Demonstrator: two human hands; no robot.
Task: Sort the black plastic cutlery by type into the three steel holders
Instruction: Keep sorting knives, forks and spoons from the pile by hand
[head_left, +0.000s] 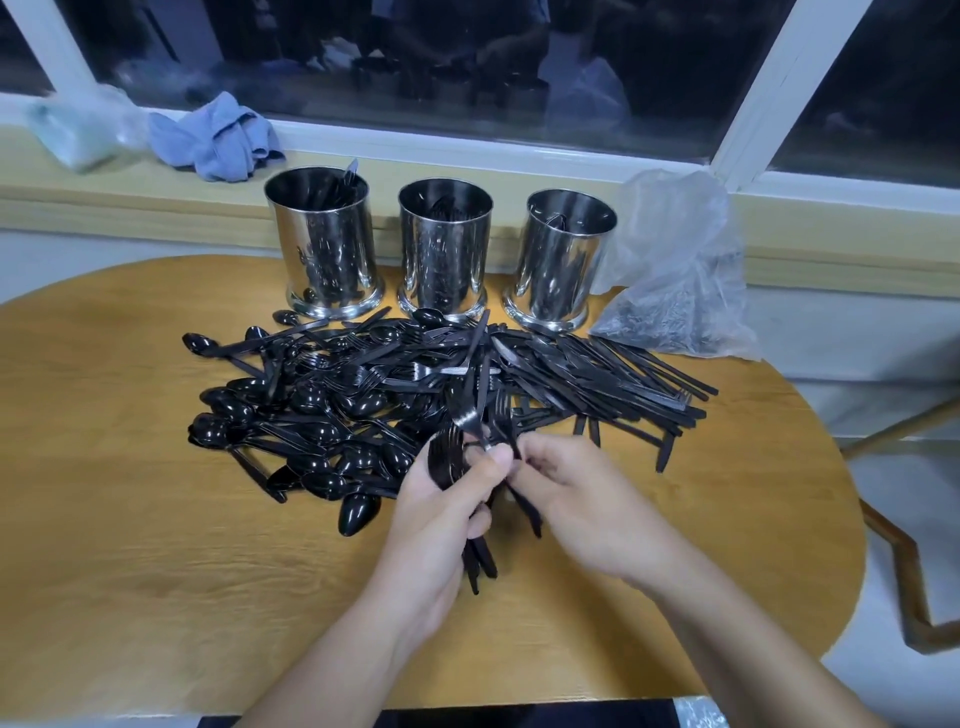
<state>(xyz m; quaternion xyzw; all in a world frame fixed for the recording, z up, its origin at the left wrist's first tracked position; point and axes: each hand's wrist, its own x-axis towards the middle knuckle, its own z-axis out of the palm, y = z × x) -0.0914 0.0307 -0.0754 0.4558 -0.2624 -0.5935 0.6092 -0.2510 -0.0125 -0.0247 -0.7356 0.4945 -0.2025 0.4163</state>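
A big heap of black plastic cutlery (395, 384) covers the middle of the wooden table (156, 545): spoons on the left, forks in the middle, knives fanned out to the right. Three steel holders stand in a row behind it: the left holder (327, 244), the middle holder (444, 249) and the right holder (561, 260), each with some black cutlery inside. My left hand (441, 514) grips a bundle of forks (449, 457), tines pointing away from me. My right hand (576, 499) pinches one fork (470, 415) right beside the bundle.
A clear plastic bag (675, 275) with more black cutlery lies right of the holders. A blue cloth (218, 137) and a pale bag (78, 130) rest on the window sill. A wooden chair frame (904, 561) stands off the table's right edge.
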